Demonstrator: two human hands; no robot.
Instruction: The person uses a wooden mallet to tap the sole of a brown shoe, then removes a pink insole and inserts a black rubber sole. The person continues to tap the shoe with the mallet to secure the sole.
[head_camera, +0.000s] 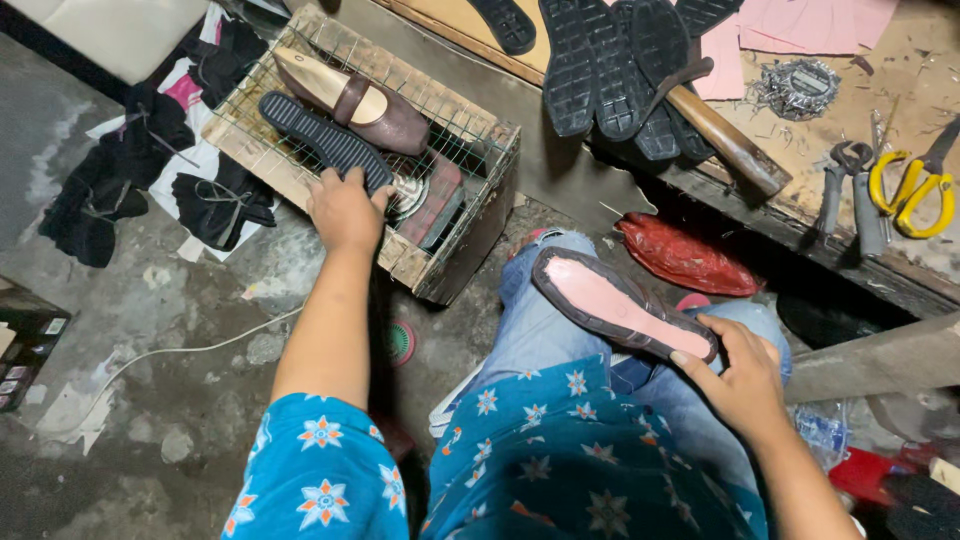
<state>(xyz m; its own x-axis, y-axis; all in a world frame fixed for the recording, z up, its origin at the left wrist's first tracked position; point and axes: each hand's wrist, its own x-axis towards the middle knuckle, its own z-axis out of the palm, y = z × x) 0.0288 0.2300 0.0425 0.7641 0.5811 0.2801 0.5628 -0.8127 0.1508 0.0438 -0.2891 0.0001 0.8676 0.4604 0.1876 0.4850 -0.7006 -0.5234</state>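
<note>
My left hand (343, 208) reaches out to a wire-topped wooden box (455, 215) and grips the near end of a black ribbed sole (315, 138) lying on the wire mesh. Beside that sole on the mesh rests a brown shoe upper (385, 112) fitted on a pale wooden last. My right hand (740, 375) holds the heel end of an upturned shoe (610, 302) with a pink bottom face and dark rim, resting on my knee in blue jeans.
A workbench (760, 215) at the right carries several black soles (600, 60), a wooden-handled hammer (725, 140), pliers (850, 195), yellow scissors (915, 185) and pink sheets. A red bag (685, 255) lies below it. Dark shoe uppers (140, 170) lie on the concrete floor at the left.
</note>
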